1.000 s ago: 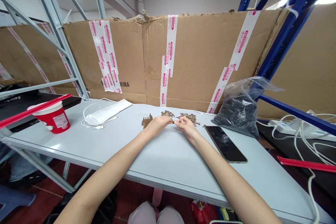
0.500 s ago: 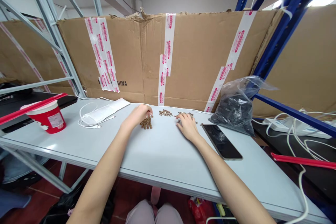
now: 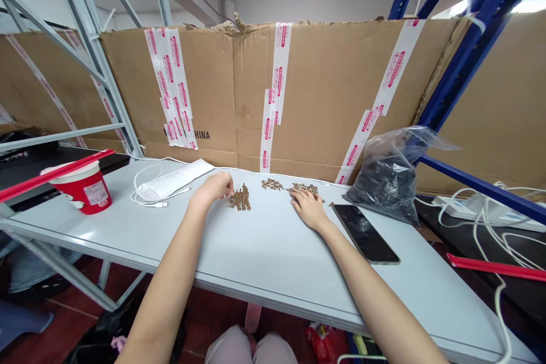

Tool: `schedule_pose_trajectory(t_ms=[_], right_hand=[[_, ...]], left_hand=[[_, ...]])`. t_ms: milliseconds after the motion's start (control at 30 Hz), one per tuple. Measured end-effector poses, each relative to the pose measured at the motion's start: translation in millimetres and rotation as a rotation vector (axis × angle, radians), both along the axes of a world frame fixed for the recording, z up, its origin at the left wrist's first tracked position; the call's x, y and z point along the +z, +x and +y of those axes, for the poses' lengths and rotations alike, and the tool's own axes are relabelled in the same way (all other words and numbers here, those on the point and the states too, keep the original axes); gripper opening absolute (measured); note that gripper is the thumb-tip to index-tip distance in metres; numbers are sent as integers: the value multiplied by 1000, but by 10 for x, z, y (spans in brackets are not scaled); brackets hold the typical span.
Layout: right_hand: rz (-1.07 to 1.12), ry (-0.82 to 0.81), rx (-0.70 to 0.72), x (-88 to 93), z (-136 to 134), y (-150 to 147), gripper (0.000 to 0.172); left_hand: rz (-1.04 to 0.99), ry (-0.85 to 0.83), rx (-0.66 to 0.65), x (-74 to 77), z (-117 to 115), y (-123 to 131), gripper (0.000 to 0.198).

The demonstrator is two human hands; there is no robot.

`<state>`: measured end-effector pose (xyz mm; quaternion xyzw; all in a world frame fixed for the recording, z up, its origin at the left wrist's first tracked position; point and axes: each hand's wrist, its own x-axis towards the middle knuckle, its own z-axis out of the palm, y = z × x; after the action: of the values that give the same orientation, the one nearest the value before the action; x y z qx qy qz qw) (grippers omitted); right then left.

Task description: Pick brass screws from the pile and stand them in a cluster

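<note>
Small brass-coloured pieces lie in three groups on the grey table (image 3: 256, 250). My left hand (image 3: 218, 186) is at the left edge of the left group (image 3: 241, 198), which is set out in rows; its fingers are pinched together, and what they hold is too small to make out. A second small group (image 3: 272, 184) lies further back in the middle. My right hand (image 3: 307, 207) rests palm down with fingers spread at the front of the right-hand group (image 3: 307, 187), its fingertips touching the pieces.
A black phone (image 3: 364, 233) lies right of my right hand, with a clear bag of dark items (image 3: 384, 182) behind it. A red cup (image 3: 87, 190), a white pouch (image 3: 177, 181) and a cable are at the left. Taped cardboard (image 3: 319, 96) stands behind.
My left hand has moved left, from behind the left group to its edge, uncovering more of its pieces. My right hand has flattened and spread over the right group. The view has shifted slightly.
</note>
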<state>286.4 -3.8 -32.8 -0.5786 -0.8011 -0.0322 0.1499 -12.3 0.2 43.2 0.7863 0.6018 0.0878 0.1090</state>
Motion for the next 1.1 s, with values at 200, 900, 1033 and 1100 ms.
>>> schedule_pose_trajectory(t_ms=[200, 900, 1033, 1100], right_hand=[[16, 27, 36, -4, 14, 4, 34], [27, 31, 52, -20, 16, 0, 33], [33, 23, 47, -29, 19, 2, 33], [42, 22, 46, -28, 18, 3, 33]], left_hand=[[33, 63, 46, 73, -42, -66, 14], [125, -185, 92, -50, 17, -10, 8], [25, -221, 69, -107, 52, -14, 7], [-17, -239, 69, -141, 79, -31, 7]])
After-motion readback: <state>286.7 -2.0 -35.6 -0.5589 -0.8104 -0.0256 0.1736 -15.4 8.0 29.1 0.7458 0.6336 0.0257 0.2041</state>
